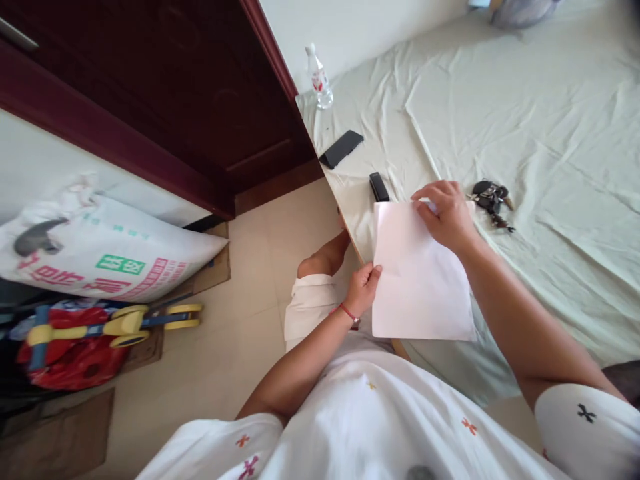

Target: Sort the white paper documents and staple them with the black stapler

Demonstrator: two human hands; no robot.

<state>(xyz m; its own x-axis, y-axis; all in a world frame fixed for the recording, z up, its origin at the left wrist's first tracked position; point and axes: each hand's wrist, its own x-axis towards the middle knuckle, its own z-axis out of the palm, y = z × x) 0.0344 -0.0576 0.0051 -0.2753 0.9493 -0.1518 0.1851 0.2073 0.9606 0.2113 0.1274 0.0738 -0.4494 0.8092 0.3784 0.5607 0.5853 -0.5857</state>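
Observation:
A white sheet of paper (417, 280) lies at the near edge of a bed covered with a pale green sheet (525, 120). My left hand (361, 288) pinches the paper's left edge about halfway down. My right hand (445, 213) presses its fingers on the paper's top right corner. A small black stapler (379, 187) lies just above the paper's top left corner. A bunch of keys (491, 199) rests just right of my right hand.
A black phone (341, 148) and a clear plastic bottle (320, 79) sit farther up the bed's left edge. A dark wooden door (165, 100) stands at left. A printed sack (100, 250), a toy scooter (120, 323) and a red bag (75, 357) lie on the tiled floor.

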